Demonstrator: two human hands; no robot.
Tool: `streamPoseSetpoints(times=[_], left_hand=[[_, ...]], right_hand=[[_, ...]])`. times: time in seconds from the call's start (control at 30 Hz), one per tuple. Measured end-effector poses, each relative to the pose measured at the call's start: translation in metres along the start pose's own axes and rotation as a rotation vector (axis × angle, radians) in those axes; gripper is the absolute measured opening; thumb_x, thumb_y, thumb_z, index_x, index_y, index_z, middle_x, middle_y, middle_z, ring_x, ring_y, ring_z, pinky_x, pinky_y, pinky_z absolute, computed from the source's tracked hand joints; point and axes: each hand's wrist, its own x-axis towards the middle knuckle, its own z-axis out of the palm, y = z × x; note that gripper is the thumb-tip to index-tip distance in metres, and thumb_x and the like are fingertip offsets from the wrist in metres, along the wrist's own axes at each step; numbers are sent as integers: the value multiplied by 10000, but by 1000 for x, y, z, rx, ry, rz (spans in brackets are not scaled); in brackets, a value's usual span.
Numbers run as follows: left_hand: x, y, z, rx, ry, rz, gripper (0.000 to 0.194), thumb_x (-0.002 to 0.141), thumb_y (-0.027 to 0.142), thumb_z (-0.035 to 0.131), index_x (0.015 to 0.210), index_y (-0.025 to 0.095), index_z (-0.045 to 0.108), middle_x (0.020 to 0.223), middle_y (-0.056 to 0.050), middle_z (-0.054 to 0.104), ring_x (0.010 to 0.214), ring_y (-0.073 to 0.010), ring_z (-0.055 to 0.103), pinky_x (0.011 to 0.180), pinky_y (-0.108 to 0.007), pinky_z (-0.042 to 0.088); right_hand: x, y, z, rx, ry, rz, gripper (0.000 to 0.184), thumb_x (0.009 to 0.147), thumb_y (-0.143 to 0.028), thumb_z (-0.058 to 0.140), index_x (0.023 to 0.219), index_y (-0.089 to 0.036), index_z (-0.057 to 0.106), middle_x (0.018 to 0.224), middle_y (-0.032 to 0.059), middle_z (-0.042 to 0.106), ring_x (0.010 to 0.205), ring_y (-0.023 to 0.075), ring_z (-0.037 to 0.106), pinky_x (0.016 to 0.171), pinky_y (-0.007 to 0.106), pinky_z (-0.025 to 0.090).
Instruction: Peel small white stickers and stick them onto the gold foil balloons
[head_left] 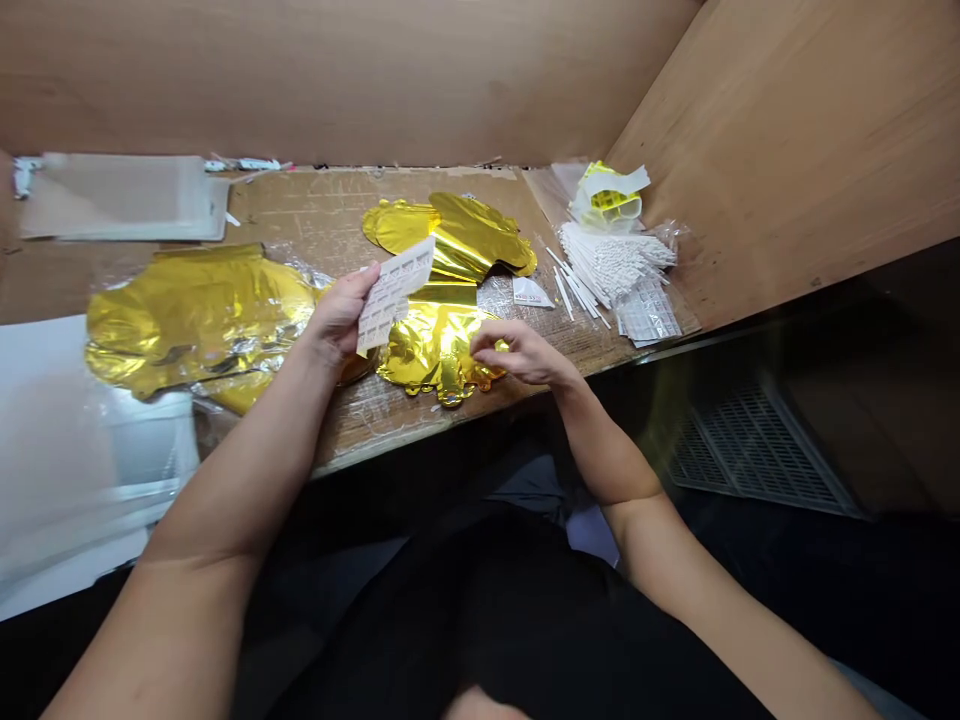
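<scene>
Taking the clock from the middle of my view, the wooden table (300,205) runs across from nine to three, its near edge slanting up toward three. My arms reach in from seven and five, both bent at the elbow. My left hand (346,312) is raised over the table at ten, thumb and fingers grasping a sheet of labels (394,290). My right hand (519,352) is just beside the centre, fingers curled and thumb close to the forefinger, above the gold foil; I cannot tell whether it pinches anything.

At nine lies a broad gold foil pile (202,310), its long axis running roughly nine to three. The middle gold foil (442,345) sits between my hands, its axis close to twelve and six: the upper part spreads sideways, and the scalloped end points to six, near the table edge.

White plastic sheets (60,440) lie at eight, clear sheets (112,200) at ten. White sticks (615,258) heap at two, with a yellow roll (615,205) just beyond. The label sheet tilts, its long axis from seven to one, printed face toward me. A small white slip (532,293) lies between one and two.
</scene>
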Motion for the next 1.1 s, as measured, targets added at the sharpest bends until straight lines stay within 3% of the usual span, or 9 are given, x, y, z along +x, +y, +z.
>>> streamPoseSetpoints(times=[0.1,0.3,0.47,0.57,0.7,0.83,0.93,1.0,1.1], left_hand=[[-8,10,8,-103,41,-58,373,1226,207,310,1087,83,634,809,-41,684,585,-80,587,540,-120,483],[-5,7,5,-125,51,-61,388,1219,206,325,1066,62,652,639,-17,592,521,-108,551,571,-173,520],[13,-7,-11,-83,11,40,229,1154,263,567,1116,72,686,902,-105,718,725,-174,712,695,-219,620],[20,-13,-19,-60,-8,59,237,1107,309,668,1142,77,698,1007,-134,733,822,-214,747,746,-250,648],[22,-13,-24,-91,-39,73,232,1097,297,676,1143,71,701,1030,-143,734,846,-220,750,765,-260,660],[24,-7,-25,-142,-24,78,216,1130,252,594,1109,67,705,984,-133,730,776,-174,726,692,-209,628],[22,0,-27,-153,0,81,210,1128,248,601,1067,74,702,906,-110,720,732,-160,698,638,-196,595],[17,5,-31,-137,-24,107,194,1096,261,662,1035,80,697,862,-100,710,718,-167,689,629,-205,590],[3,10,-38,-49,-181,169,348,948,387,868,924,98,674,821,-102,695,647,-184,670,573,-217,570]], right_hand=[[9,5,12,-56,-161,-23,166,980,-301,639,899,-175,711,841,25,674,797,161,588,789,300,449],[19,12,35,-152,-155,-61,171,1008,-275,622,923,-171,730,892,33,700,831,160,611,824,294,420],[14,20,50,-394,-167,-13,167,1060,-279,603,1059,-193,747,1018,55,703,966,203,608,964,362,351],[12,25,51,-429,-90,-7,242,1035,-301,657,1245,-183,676,1097,80,659,940,204,582,911,334,382],[10,26,47,-520,44,-27,206,1060,-361,633,1094,-162,672,1071,100,618,964,222,542,888,337,376],[11,24,47,-595,-120,4,234,1064,-407,652,1019,-178,671,1077,78,655,1045,227,537,957,373,293],[15,23,43,-480,-173,51,279,1088,-363,585,909,-155,630,954,54,646,953,193,531,895,348,302],[23,23,32,-267,-191,109,299,1073,-364,563,868,-150,605,856,31,610,830,161,510,807,309,335],[43,20,1,92,-215,190,339,1038,-429,589,845,-151,573,755,-5,546,649,104,416,635,251,311]])
